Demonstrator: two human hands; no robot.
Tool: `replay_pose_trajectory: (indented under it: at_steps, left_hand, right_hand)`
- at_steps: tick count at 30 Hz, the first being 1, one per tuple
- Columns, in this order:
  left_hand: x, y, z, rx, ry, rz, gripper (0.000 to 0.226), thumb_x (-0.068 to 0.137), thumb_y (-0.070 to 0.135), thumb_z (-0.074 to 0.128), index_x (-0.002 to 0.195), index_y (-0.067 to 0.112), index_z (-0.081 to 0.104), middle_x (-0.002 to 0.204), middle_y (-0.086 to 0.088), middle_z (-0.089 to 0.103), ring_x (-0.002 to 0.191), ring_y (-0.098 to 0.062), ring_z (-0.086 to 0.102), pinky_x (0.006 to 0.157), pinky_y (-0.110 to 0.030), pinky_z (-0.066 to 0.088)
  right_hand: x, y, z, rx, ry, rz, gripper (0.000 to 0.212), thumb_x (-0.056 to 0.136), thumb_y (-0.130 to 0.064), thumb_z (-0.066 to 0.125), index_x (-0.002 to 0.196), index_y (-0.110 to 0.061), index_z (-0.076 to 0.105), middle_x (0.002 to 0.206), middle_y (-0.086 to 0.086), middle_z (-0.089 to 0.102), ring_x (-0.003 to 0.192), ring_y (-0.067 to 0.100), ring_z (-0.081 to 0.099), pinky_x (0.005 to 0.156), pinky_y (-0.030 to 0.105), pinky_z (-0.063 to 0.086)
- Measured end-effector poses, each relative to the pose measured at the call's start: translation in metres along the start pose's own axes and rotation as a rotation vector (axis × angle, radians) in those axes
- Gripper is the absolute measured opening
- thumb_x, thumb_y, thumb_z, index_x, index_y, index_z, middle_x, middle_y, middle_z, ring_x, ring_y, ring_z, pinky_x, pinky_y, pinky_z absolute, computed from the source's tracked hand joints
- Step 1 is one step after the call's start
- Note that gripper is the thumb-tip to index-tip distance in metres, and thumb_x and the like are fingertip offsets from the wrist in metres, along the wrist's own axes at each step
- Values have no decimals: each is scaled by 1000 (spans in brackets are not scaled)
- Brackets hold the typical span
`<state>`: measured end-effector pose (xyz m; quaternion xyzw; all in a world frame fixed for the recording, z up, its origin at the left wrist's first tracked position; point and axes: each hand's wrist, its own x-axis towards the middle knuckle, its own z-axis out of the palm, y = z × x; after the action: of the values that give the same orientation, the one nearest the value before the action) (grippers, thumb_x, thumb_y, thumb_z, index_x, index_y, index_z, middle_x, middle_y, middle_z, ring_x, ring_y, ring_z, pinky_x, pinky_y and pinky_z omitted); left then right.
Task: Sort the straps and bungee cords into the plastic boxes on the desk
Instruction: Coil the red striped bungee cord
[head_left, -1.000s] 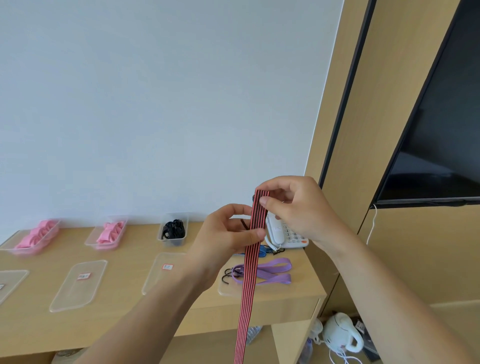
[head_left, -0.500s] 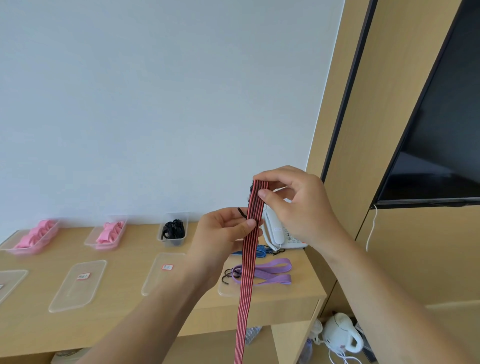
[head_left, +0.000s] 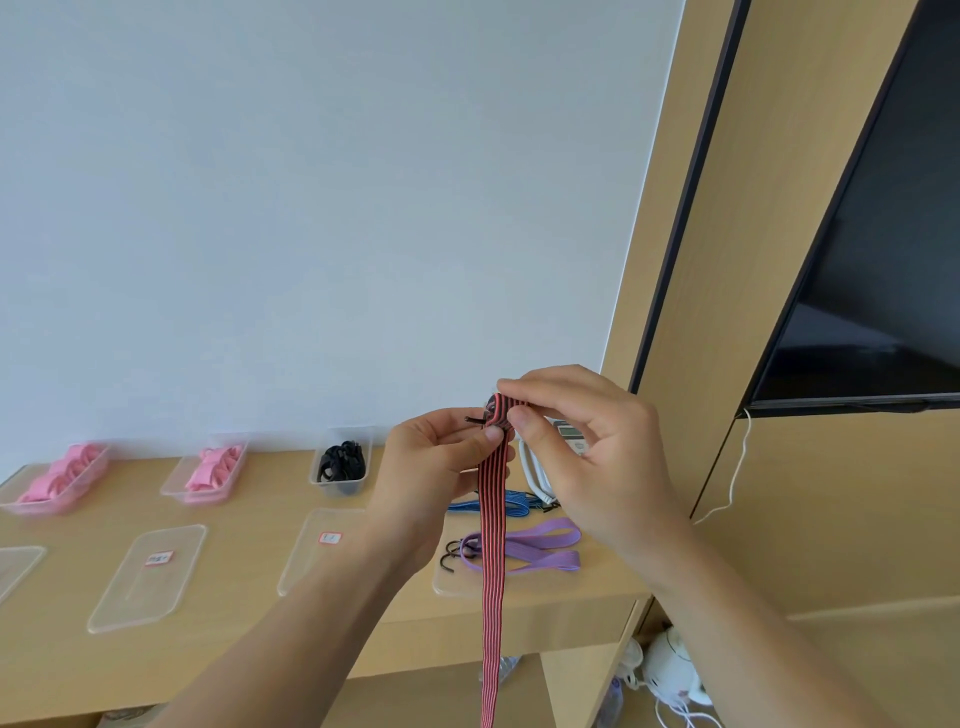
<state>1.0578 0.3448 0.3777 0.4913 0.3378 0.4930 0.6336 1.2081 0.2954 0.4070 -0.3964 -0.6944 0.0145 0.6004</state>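
Note:
A flat red-and-black striped bungee cord (head_left: 491, 545) hangs straight down in front of the desk, its lower end out of frame. My left hand (head_left: 436, 478) pinches it just below the top, where a small black hook tip sticks out. My right hand (head_left: 582, 457) pinches the folded top end between thumb and forefinger. On the desk behind lie a purple strap (head_left: 540, 551) with black hooks and a blue cord (head_left: 493, 508). Two clear boxes hold pink straps (head_left: 62, 475) (head_left: 215, 467); a third box (head_left: 343, 460) holds black cords.
Several clear box lids (head_left: 148, 574) (head_left: 317, 545) with small labels lie along the wooden desk (head_left: 249, 639). A white telephone (head_left: 540, 467) sits behind my hands. A dark wall-mounted screen (head_left: 883, 260) hangs to the right, with a white kettle (head_left: 670, 670) on the floor.
My right hand has bent the cord's top end over into a fold. My left hand has slid slightly higher along the cord. The cord still hangs straight.

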Motion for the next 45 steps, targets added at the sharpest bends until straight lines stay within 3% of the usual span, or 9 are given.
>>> replay_pose_trajectory:
  at_steps: [4,12,19,25,28,32,37,42,45]
  left_hand:
    - [0,-1,1,27,8,4,10,95,2,67,101,-1,75,89,-18,76,84,-28,73,81,-42,63]
    - [3,-1,5,69,37,6,11,96,1,66,99,-4,75,82,-17,75,79,-26,73,81,-44,63]
    - [4,1,2,40,85,-64,19,94,17,71,92,-1,77,79,-15,74,73,-22,72,62,-27,59]
    - [5,8,-1,-90,-57,-121,26,100,1,49,104,-2,75,95,-12,73,82,-23,70,79,-38,59]
    - [5,16,-1,-179,-54,-143,36,94,1,40,104,0,75,97,-10,74,75,-25,69,77,-40,57]
    - [4,20,0,-184,-54,-173,32,97,13,47,106,3,76,97,-12,76,79,-30,69,75,-41,57]
    - [5,16,-1,-83,-81,-148,24,98,13,60,112,-1,74,101,-11,72,86,-29,66,89,-45,55]
    - [5,12,-2,-14,-66,-100,22,100,7,59,115,-1,74,100,-13,73,87,-29,68,87,-45,59]
    - [4,9,-1,30,-56,-51,22,103,7,57,112,3,76,97,-11,75,87,-27,70,79,-38,61]
  right_hand:
    - [-7,5,2,65,33,45,20,90,-9,69,108,-12,76,101,-4,73,97,15,71,83,36,59]
    - [-2,9,0,91,52,79,18,88,-6,69,104,-11,77,98,-8,72,93,17,72,80,31,60]
    - [-7,11,0,-99,8,-64,16,87,-2,71,101,-8,78,102,-3,74,99,8,69,87,23,53]
    - [-22,19,10,-197,49,-146,20,82,2,75,100,-5,78,107,4,73,102,13,69,92,23,54]
    - [-29,26,11,-233,41,-198,22,80,8,78,99,-3,79,109,7,73,105,15,68,92,23,53]
    - [-35,33,14,-326,35,-271,24,77,11,79,98,0,79,108,10,72,108,16,65,97,21,50]
    - [-41,41,18,-365,41,-311,19,81,10,77,97,1,78,108,11,72,110,21,65,99,26,50]
    - [-39,36,15,-328,0,-267,18,79,7,79,94,-3,79,106,6,72,107,16,65,97,22,49]
    - [-32,31,12,-263,47,-82,25,80,-6,80,105,-9,77,107,-2,71,102,12,66,90,22,52]
